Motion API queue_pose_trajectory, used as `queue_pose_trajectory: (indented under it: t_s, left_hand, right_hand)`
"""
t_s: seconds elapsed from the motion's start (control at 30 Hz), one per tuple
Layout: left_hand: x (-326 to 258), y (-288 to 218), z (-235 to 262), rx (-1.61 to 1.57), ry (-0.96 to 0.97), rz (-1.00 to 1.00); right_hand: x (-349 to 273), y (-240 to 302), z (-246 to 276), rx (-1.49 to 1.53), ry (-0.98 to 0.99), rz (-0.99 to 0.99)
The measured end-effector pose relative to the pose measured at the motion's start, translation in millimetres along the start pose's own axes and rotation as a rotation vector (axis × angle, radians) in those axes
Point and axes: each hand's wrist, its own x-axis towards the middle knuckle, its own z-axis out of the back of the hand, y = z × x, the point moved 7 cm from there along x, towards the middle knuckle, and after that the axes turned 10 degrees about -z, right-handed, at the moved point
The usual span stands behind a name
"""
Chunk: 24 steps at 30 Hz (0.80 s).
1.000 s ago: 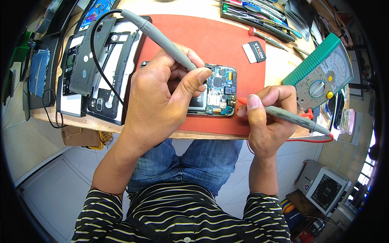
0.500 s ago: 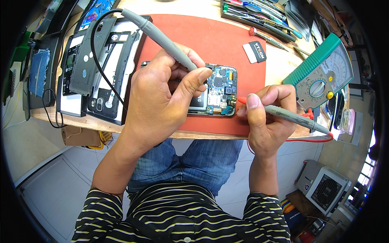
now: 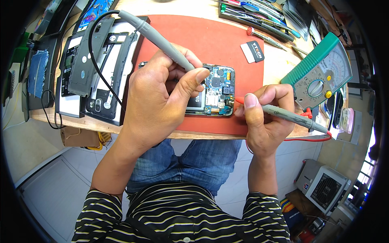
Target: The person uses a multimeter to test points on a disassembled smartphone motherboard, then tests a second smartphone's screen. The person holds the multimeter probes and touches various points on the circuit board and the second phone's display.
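An opened smartphone (image 3: 216,91) lies on a red mat (image 3: 190,34), its blue circuit board bare and its dark battery (image 3: 196,103) partly covered by my hand. My left hand (image 3: 162,93) is closed on a grey test probe (image 3: 158,40) with a black lead, slanting over the phone; its tip is hidden behind my fingers. With my right hand (image 3: 267,117) I pinch a second grey test probe (image 3: 298,118), red at its tip end. That tip points at the board's right edge; I cannot tell whether it touches. A green analog multimeter (image 3: 320,77) stands to the right.
At the left, boxes hold phone covers and frames (image 3: 91,60). A tray of pens and tools (image 3: 259,18) stands at the back, with a black-and-white card (image 3: 252,52) and a red-capped screwdriver (image 3: 267,38) nearer. The wooden table edge (image 3: 194,136) runs before my lap.
The whole view has shifted very slightly left. Both hands keep their grips on the probes, and their places over the phone look the same.
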Motion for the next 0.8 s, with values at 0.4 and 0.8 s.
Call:
queue_pose_trajectory:
  t_s: [0.4,0.8]
  left_hand:
    - [0.3,-0.1,0.2,0.011,0.006,-0.005]
    - [0.7,0.1,0.0,-0.005,-0.001,-0.015]
  right_hand:
    - [0.4,1.7,-0.6,-0.002,0.007,0.012]
    - [0.2,1.2,-0.6,0.004,0.001,0.005]
